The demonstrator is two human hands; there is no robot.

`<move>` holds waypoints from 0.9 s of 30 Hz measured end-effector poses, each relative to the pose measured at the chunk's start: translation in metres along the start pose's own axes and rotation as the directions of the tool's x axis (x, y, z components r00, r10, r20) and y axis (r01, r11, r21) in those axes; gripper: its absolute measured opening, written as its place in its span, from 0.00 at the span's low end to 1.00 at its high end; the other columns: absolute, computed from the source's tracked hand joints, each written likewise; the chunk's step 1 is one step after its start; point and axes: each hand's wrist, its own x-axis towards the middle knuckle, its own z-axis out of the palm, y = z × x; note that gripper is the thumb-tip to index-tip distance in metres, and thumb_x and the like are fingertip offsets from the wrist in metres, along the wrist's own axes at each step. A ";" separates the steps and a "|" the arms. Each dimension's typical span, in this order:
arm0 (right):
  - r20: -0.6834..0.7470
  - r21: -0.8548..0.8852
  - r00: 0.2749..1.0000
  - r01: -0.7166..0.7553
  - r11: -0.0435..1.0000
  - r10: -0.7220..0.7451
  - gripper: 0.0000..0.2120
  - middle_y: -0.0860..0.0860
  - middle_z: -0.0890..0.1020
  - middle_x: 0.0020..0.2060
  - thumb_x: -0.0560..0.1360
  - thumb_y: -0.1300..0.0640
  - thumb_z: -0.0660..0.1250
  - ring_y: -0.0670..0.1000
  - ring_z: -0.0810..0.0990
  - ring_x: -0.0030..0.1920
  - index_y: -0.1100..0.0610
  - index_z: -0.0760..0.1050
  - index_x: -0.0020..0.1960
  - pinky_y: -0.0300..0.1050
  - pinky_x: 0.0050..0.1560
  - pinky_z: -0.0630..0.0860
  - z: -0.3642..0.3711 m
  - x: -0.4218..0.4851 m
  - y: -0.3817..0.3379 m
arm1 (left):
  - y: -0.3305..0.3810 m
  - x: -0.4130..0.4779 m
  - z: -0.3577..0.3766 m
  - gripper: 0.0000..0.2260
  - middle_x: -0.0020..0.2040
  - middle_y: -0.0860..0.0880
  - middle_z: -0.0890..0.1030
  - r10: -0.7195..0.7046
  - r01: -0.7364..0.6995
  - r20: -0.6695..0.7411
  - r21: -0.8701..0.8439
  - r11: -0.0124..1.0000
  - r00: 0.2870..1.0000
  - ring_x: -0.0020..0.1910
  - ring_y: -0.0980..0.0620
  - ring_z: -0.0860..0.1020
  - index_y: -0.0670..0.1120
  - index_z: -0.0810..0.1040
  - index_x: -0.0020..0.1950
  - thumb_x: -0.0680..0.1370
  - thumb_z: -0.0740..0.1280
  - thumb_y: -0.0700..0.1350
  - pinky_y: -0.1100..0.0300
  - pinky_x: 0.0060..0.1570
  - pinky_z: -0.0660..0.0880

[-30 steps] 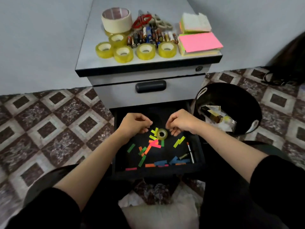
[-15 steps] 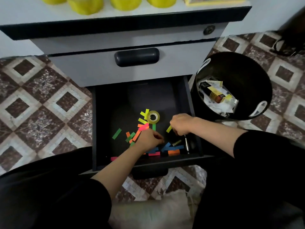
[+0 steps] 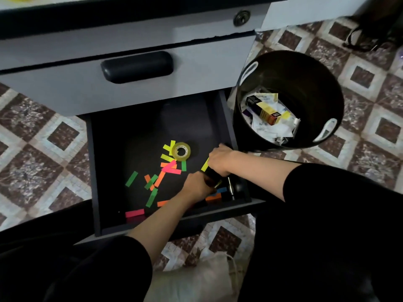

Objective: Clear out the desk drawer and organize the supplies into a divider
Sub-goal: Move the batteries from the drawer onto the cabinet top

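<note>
Sorting what is left in the open drawer

Drawer [image 3: 130,136]: lowest of the cabinet, pulled out, dark inside. Rigid and steady; nothing here to lift.

Bin [image 3: 305,83]: black, round, on the tiled floor just beside the drawer's right wall. Crumpled paper and a small box lie at its bottom.

Right hand [image 3: 219,159]: low in the drawer near the right wall, fingers curled, pinching a yellow strip [image 3: 205,165] that pokes out under the knuckles. A dark shape beneath the hand may be a second item; too murky to tell.

Left hand [image 3: 195,188]: reaching in over the front rim, knuckles up, fingers bent down at the front right corner. The fingertips are hidden, so I cannot tell whether it holds anything.

Tape roll [image 3: 181,151]: small, yellowish, lying flat mid-drawer, touching a few strips. Probably light, stiff and smooth-sided. Take it across the outer rim, or hook a finger through the core.

Pen [image 3: 230,186]: dark with a metal part, near the right wall towards the front. Probably light, rigid and apt to roll. Grip it across the barrel.

Paper strips [image 3: 168,167]: green, orange, pink, yellow and blue, scattered from the middle to the front rim, several overlapping. Likely near weightless and limp, lying flat on the floor (the fiddliest lot here). Lift an edge with a nail, or sweep them into a heap and pinch the ends.
</note>
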 end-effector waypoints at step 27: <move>-0.081 0.994 0.989 0.072 0.078 0.123 0.04 0.56 0.80 0.35 0.76 0.66 0.63 0.44 0.79 0.25 0.64 0.76 0.44 0.35 0.27 0.76 -0.034 -0.049 0.075 | 0.014 0.019 0.025 0.08 0.48 0.39 0.81 -0.115 0.111 -0.106 -0.035 0.993 0.988 0.48 0.43 0.79 0.37 0.81 0.47 0.71 0.71 0.40 0.57 0.42 0.73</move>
